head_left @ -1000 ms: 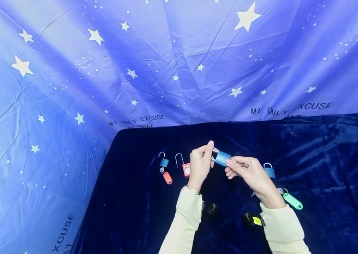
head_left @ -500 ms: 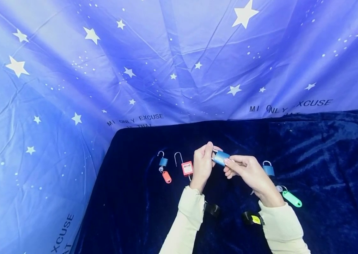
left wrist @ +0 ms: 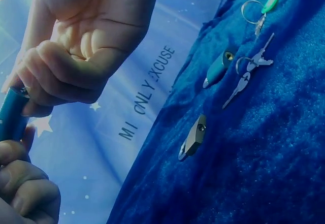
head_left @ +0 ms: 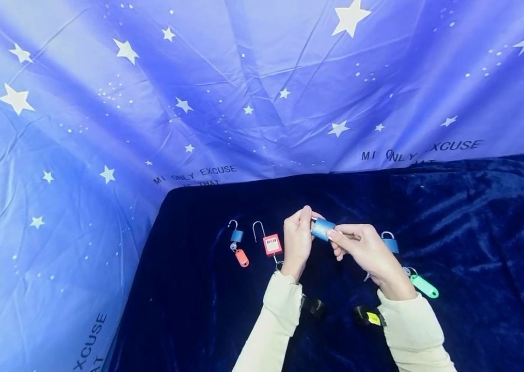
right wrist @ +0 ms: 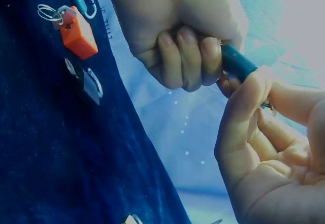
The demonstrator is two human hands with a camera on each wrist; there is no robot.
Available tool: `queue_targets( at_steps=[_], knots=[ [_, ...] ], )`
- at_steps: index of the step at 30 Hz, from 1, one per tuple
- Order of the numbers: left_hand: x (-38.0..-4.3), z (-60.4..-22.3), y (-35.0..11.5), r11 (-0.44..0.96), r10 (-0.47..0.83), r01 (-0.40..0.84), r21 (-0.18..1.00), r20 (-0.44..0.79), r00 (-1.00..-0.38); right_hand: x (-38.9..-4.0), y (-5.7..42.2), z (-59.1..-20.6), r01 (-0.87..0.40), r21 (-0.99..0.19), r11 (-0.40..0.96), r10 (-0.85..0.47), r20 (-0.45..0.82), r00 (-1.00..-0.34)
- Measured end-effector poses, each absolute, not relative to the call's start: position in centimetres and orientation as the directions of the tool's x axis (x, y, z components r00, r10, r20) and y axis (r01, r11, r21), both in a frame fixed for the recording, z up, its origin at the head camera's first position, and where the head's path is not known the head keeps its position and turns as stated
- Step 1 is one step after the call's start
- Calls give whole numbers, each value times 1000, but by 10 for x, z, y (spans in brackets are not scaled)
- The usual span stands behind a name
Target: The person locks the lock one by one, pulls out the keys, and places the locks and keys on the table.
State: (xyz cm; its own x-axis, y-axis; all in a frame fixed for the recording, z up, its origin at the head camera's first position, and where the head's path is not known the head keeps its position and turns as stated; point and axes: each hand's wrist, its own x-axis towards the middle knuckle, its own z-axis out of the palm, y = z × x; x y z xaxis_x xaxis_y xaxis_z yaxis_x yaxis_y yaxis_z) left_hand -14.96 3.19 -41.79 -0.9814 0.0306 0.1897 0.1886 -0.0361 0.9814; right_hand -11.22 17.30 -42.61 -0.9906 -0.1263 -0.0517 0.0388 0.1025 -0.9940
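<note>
1. We found the held blue padlock [head_left: 323,229] just right of centre in the head frame, raised above the dark blue cloth [head_left: 187,310] and touched by both hands.
2. The left hand [head_left: 297,245] had its grip curled round the shackle end. Its fingers hid most of that shackle, so we could not tell whether it was latched or free.
3. The right hand [head_left: 367,256] had its grip pinching the opposite end of the padlock's body between thumb and fingers. Toward the right of the right wrist frame, a bit of bright metal [right wrist: 270,106] showed by those fingertips; we could not tell whether it was key or ring.
4. We judged the step in hand to be working the lock, with one hand steadying the shackle end while the other worked at the keyhole end.
5. Left of centre in the head frame lay a small blue padlock [head_left: 236,236] with an orange tag [head_left: 241,258], and beside it a red padlock [head_left: 272,245]; both shackles stood unlatched. Right of centre lay another blue padlock [head_left: 391,246], with a green tag [head_left: 425,287] below it.
6. From these we guessed that unlocking was under way. The next move, as we saw it, called for a steady hold on the body, a small twist if a key was seated, then a straight pull on the shackle.
</note>
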Motion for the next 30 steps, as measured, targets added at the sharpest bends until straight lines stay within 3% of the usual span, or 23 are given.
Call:
queue_targets(
  at_steps=[9,23,30],
  knots=[
    [-148,-417,32,-12,45,235,972,235,-971,-112,171,-423,101,-994,38,-136,-106,-985],
    [-153,-428,35,11,74,138,990,137,-988,-112,171,-423,123,-990,76,-107,-130,-986],
    [-162,-444,37,-90,114,65,994,75,-991,-115,170,-426,131,-991,33,-51,-132,-990]
  ],
)
